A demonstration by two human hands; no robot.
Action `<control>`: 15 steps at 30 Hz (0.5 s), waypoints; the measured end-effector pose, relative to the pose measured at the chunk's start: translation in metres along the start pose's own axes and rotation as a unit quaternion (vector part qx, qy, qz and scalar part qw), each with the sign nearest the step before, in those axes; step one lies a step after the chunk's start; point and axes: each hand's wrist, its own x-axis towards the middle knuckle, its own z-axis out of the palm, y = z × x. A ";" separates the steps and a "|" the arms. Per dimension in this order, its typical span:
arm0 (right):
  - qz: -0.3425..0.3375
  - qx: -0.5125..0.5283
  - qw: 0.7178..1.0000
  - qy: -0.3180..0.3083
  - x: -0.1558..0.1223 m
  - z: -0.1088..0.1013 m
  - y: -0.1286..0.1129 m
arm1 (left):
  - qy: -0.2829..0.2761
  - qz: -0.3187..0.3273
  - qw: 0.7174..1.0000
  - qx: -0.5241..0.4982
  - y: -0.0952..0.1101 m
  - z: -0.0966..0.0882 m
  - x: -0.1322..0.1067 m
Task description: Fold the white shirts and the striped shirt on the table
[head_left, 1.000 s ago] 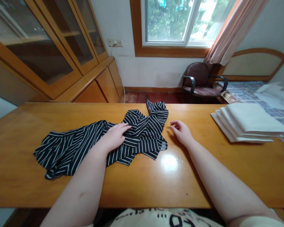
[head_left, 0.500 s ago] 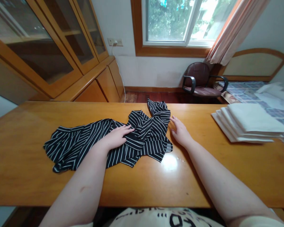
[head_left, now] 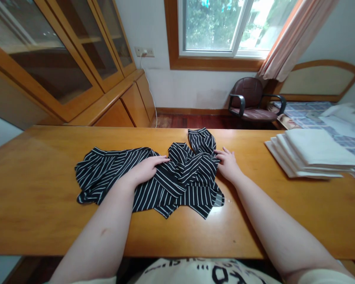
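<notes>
A black shirt with white stripes (head_left: 201, 169) lies crumpled and partly bunched on the wooden table (head_left: 177, 240). Across its middle rests my left hand (head_left: 146, 169), palm down with the fingers stretched out. My right hand (head_left: 227, 165) is at the shirt's right edge, its fingers apart and the fingertips touching the cloth. One bunched end of the shirt points toward the table's far edge. The other end spreads out to the left, partly behind my left forearm.
A stack of folded white cloth-like sheets (head_left: 316, 152) sits at the table's right end. Beyond the table are a dark red armchair (head_left: 251, 98), a bed with a plaid cover (head_left: 307, 106) and a glass-doored cabinet (head_left: 97, 94) on the left.
The shirt has slid to the right and its near edge has come slightly toward me. My right hand now touches its right side. My left hand stays nearly in place on top.
</notes>
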 end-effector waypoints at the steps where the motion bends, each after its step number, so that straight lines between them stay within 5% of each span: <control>1: -0.009 0.034 0.999 0.010 0.000 -0.002 -0.001 | 0.021 -0.011 0.999 0.025 -0.004 0.000 0.001; 6: -0.037 0.286 0.953 0.088 -0.006 -0.013 -0.008 | 0.057 -0.089 0.985 0.133 -0.019 -0.003 0.002; 11: 0.010 0.377 0.880 0.289 -0.010 -0.018 0.000 | 0.020 -0.127 0.986 0.105 -0.028 -0.005 0.000; 13: 0.032 0.314 0.892 0.324 -0.007 -0.020 0.007 | 0.022 -0.132 0.986 0.100 -0.030 -0.004 -0.001; 15: 0.080 0.204 0.937 0.272 -0.003 -0.022 0.012 | 0.026 -0.127 0.987 0.097 -0.032 -0.004 -0.001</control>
